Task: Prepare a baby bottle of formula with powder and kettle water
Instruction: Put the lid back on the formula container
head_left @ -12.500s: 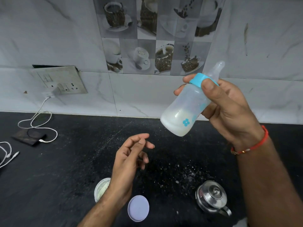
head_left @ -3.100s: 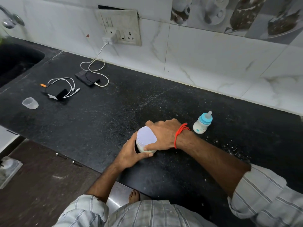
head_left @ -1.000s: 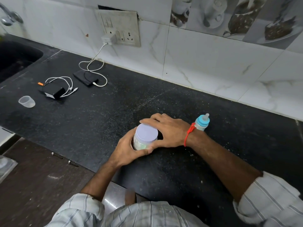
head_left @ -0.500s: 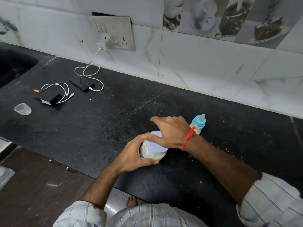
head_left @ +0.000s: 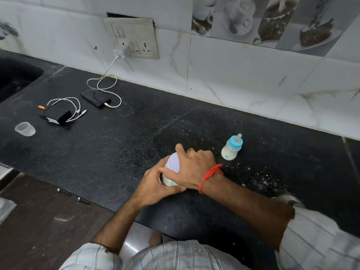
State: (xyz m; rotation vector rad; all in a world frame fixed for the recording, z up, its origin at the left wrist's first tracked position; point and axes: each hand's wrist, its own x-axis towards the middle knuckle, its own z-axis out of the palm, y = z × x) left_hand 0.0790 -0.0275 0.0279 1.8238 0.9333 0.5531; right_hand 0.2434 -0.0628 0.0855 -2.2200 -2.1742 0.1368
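Note:
A small powder jar (head_left: 169, 180) with a pale lilac lid (head_left: 173, 162) stands on the black counter (head_left: 116, 149). My left hand (head_left: 155, 185) grips the jar's side from the near left. My right hand (head_left: 191, 168), with a red thread at the wrist, lies over the lid and grips it with thumb and fingers. The baby bottle (head_left: 231, 148) with a blue collar and teat stands upright to the right, apart from both hands, holding milky liquid. The steel kettle (head_left: 288, 198) is mostly hidden behind my right sleeve.
A clear bottle cap (head_left: 25, 129) sits at the far left. A black power bank (head_left: 58, 116) with white cables and a phone (head_left: 95, 98) on a charger lie at the back left. A sink (head_left: 15, 75) is at the left end. Spilled powder (head_left: 261, 176) dots the counter on the right.
The bottle, held up in my right hand earlier, now stands on the counter. Both hands have moved onto the jar, and the right hand has shifted round on the lid.

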